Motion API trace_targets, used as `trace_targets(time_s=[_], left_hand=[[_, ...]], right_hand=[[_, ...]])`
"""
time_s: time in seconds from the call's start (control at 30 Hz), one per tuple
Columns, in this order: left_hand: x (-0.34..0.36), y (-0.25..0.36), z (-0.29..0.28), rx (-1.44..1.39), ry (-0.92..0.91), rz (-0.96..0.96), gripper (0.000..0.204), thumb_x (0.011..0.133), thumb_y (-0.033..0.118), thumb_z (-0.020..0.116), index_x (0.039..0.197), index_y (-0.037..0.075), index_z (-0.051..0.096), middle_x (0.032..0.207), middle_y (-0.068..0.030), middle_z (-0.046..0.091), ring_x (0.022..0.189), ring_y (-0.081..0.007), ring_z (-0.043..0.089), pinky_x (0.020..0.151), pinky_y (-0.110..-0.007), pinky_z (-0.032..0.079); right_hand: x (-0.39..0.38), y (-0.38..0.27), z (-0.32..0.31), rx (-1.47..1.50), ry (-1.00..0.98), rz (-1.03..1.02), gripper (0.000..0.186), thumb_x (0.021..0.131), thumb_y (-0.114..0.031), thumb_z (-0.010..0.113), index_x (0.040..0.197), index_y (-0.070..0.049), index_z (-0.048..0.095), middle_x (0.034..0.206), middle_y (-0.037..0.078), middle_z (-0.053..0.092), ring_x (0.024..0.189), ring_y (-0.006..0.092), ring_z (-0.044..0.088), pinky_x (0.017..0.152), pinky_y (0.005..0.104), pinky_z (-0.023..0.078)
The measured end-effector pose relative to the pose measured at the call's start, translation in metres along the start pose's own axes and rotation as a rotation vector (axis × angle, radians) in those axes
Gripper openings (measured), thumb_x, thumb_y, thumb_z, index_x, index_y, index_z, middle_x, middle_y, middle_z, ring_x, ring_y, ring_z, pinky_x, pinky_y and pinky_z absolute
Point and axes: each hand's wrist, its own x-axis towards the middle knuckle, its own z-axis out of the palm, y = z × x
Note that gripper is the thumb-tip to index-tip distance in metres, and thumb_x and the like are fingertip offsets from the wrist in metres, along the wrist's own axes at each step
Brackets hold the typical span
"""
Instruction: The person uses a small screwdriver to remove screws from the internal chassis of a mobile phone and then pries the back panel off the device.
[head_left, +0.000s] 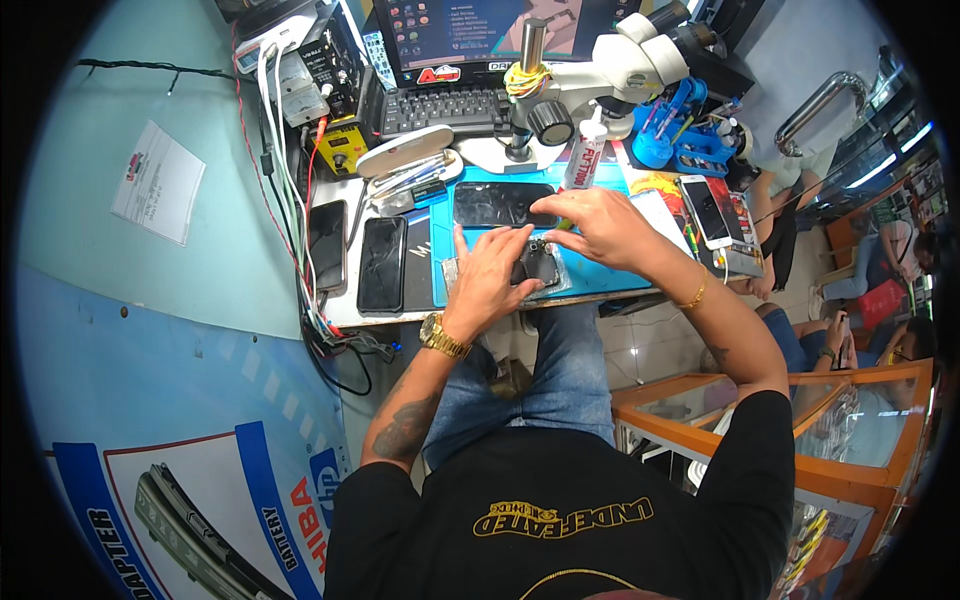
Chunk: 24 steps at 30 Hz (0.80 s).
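On the blue work mat (608, 276), near the table's front edge, lies a small dark phone body (538, 264) with a camera part at its top. My left hand (488, 275) steadies it, thumb and fingers placed around its left part and hiding much of it. Above its upper right corner, my right hand (598, 228) pinches a slim green-handled tool (565, 223), whose tip I cannot make out. Just beyond both hands a black phone (500, 203) lies screen up. Clear wrapping (566, 280) shows beside the phone body.
Two more phones, one black (382, 264) and one dark (327, 245), lie left. An open case (410, 165) of tools sits behind them. Toward the back stand a microscope (630, 65), a glue tube (586, 155) and a blue tool holder (655, 148). A white phone (706, 212) lies right.
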Motion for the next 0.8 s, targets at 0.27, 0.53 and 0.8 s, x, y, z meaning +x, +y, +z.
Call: trace_targets(time_s=[0.27,0.53,0.8], left_hand=[[0.035,-0.007,0.034,-0.427,0.02,-0.032,0.023,0.097,0.022,0.068,0.115,0.008,0.069,0.112,-0.01,0.072,0.12,-0.0317,0.063,0.122,-0.063,0.019],[0.032,0.019,0.014,-0.069,0.363,0.015,0.059,0.069,0.035,0.091,0.117,0.006,0.069,0.111,-0.0079,0.07,0.107,-0.0277,0.061,0.097,-0.046,0.043],[-0.007,0.01,0.011,0.051,0.09,-0.071,0.1,0.06,0.05,0.093,0.141,0.003,0.057,0.13,-0.0103,0.062,0.122,-0.0292,0.054,0.105,-0.049,0.034]], right_hand=[[0.017,-0.003,-0.013,-0.055,-0.305,-0.031,0.061,0.095,-0.011,0.064,0.152,-0.018,0.046,0.101,0.014,0.059,0.099,0.0363,0.062,0.082,0.0486,0.051],[0.006,0.0,-0.005,-0.049,-0.067,-0.065,0.05,0.085,-0.006,0.071,0.134,-0.012,0.061,0.101,0.017,0.071,0.094,0.0374,0.068,0.079,0.0473,0.055],[0.02,-0.012,-0.012,-0.207,-0.224,0.143,0.036,0.094,-0.024,0.072,0.127,-0.012,0.066,0.083,0.017,0.072,0.077,0.0387,0.069,0.07,0.0479,0.054]])
